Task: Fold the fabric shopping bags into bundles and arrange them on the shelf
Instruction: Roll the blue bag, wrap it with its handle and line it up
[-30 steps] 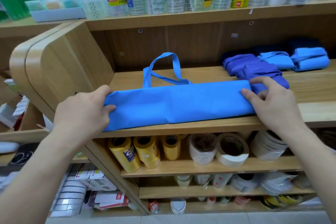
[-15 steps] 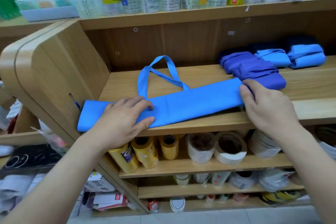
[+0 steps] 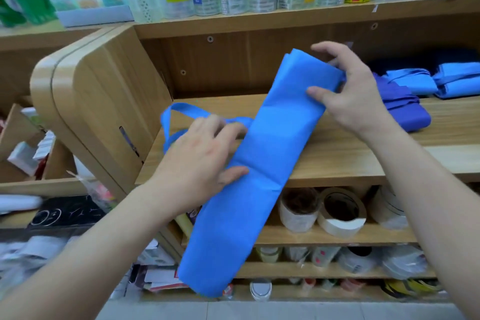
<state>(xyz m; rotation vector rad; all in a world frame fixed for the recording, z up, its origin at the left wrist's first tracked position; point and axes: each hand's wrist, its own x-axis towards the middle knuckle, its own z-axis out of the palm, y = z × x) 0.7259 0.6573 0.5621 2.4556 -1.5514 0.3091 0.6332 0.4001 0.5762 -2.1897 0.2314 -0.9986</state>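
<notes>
Now blue bag [image 3: 262, 171], a creased long strip, slants off shelf [image 3: 337, 161].

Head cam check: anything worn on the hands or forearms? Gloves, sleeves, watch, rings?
Nothing worn that shows. The left hand and the right hand are both bare, with no gloves. The left forearm and the right forearm are uncovered to the frame edge, with no sleeve or cuff in view. No watch, bracelet or ring is visible.
</notes>
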